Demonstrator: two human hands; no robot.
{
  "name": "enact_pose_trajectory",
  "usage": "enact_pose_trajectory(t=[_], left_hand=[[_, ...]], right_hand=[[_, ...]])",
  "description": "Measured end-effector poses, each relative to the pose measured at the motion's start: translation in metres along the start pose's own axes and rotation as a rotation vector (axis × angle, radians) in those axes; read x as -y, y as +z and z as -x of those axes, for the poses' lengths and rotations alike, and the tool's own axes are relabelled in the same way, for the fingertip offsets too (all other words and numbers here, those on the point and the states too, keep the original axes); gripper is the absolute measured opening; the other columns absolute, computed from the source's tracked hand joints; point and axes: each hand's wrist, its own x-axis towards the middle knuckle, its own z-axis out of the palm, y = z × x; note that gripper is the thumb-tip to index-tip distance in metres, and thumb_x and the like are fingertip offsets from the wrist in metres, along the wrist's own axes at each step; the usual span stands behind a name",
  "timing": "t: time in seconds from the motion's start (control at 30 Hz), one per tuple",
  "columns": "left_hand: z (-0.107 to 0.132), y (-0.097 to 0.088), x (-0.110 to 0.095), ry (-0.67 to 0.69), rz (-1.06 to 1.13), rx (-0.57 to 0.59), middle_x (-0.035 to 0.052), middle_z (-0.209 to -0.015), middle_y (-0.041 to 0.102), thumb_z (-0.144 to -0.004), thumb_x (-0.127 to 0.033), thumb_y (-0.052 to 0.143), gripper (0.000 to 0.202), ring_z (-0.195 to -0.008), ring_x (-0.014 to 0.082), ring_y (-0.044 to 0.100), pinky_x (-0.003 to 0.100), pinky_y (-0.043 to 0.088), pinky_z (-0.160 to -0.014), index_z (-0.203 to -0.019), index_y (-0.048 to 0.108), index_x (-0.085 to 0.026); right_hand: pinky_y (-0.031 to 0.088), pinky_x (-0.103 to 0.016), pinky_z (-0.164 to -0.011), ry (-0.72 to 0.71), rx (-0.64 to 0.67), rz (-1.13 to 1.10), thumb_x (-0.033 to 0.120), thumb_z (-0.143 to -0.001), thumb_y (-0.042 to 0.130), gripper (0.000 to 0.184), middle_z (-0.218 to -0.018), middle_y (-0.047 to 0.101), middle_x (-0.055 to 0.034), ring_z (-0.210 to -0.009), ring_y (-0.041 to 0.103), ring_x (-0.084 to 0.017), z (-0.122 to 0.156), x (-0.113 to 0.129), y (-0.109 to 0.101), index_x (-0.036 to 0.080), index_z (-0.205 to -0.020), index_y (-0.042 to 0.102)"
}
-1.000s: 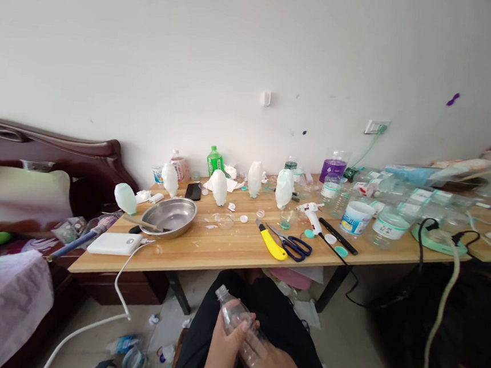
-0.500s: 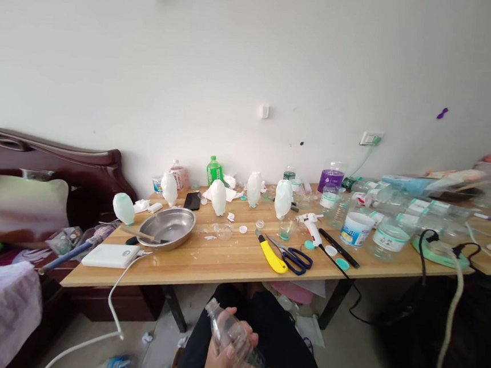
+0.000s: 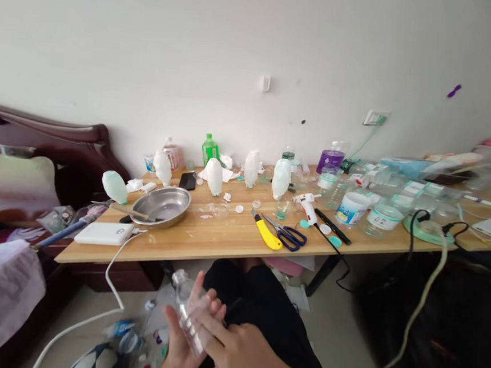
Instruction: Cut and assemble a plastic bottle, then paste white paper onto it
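Note:
A clear plastic bottle (image 3: 193,317) is tilted over my lap, its open neck up and to the left. My left hand (image 3: 182,344) cradles it from below, thumb on one side and fingers curled on the other. Across the bottle's lower body lie the stretched-out fingers of my right hand (image 3: 243,350), a little blurred; its thumb is hidden. On the table, nearest to the hands, are a yellow-handled cutter (image 3: 269,235) and dark blue-handled scissors (image 3: 291,238). Several white-coated bottle shapes, one of them a bottle form (image 3: 214,178), stand farther back.
The wooden table (image 3: 206,241) holds a metal bowl (image 3: 174,207), a white power bank (image 3: 103,233), a glue gun (image 3: 310,208) and a white tub (image 3: 352,209). Several clear bottles (image 3: 384,216) crowd the right side. A white cable (image 3: 110,278) hangs over the front edge.
The bottle and both hands have moved left and up in view. My right hand has come across the bottle with fingers extended; my left fingers have loosened. The view has tilted down.

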Motion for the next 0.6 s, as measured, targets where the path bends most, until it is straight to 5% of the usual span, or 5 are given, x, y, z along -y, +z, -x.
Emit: enact_pose_trajectory(t=[0.13, 0.2, 0.3, 0.6], left_hand=[[-0.003, 0.022, -0.018, 0.041, 0.177, 0.006, -0.0017, -0.086, 0.065, -0.081, -0.078, 0.049, 0.070, -0.077, 0.0105, 0.067, 0.019, 0.054, -0.089, -0.134, 0.057, -0.032], [-0.005, 0.031, -0.024, 0.061, 0.190, 0.016, -0.0012, -0.083, 0.064, -0.081, -0.079, 0.046, 0.074, -0.073, 0.0100, 0.066, 0.021, 0.056, -0.087, -0.134, 0.056, -0.029], [-0.008, 0.041, -0.028, 0.080, 0.198, 0.008, 0.0010, -0.083, 0.064, -0.082, -0.079, 0.045, 0.078, -0.073, 0.0110, 0.066, 0.023, 0.056, -0.086, -0.137, 0.053, -0.024], [-0.005, 0.070, -0.020, 0.045, 0.179, -0.098, 0.0061, -0.102, 0.073, -0.098, -0.057, 0.037, 0.057, -0.103, 0.0158, 0.069, 0.030, 0.050, -0.102, -0.140, 0.051, -0.020]], right_hand=[[0.041, -0.030, -0.045, -0.086, -0.186, -0.069, 0.016, -0.094, 0.045, 0.038, -0.122, 0.072, -0.0099, -0.056, 0.062, -0.012, 0.002, 0.011, -0.029, 0.008, -0.130, 0.056], [0.040, -0.029, -0.048, -0.051, -0.290, -0.117, 0.013, -0.093, 0.045, 0.036, -0.097, 0.076, -0.0073, -0.058, 0.062, -0.013, 0.006, 0.015, -0.038, 0.007, -0.126, 0.058], [0.038, -0.029, -0.049, 0.050, -0.282, -0.158, 0.008, -0.091, 0.043, 0.039, -0.070, 0.066, -0.0025, -0.055, 0.059, -0.015, 0.006, 0.015, -0.047, 0.006, -0.127, 0.058], [0.048, -0.032, -0.055, 0.080, -0.319, -0.105, 0.007, -0.091, 0.043, 0.038, -0.086, 0.068, -0.0110, -0.072, 0.059, -0.021, -0.017, 0.009, -0.075, 0.003, -0.124, 0.062]])
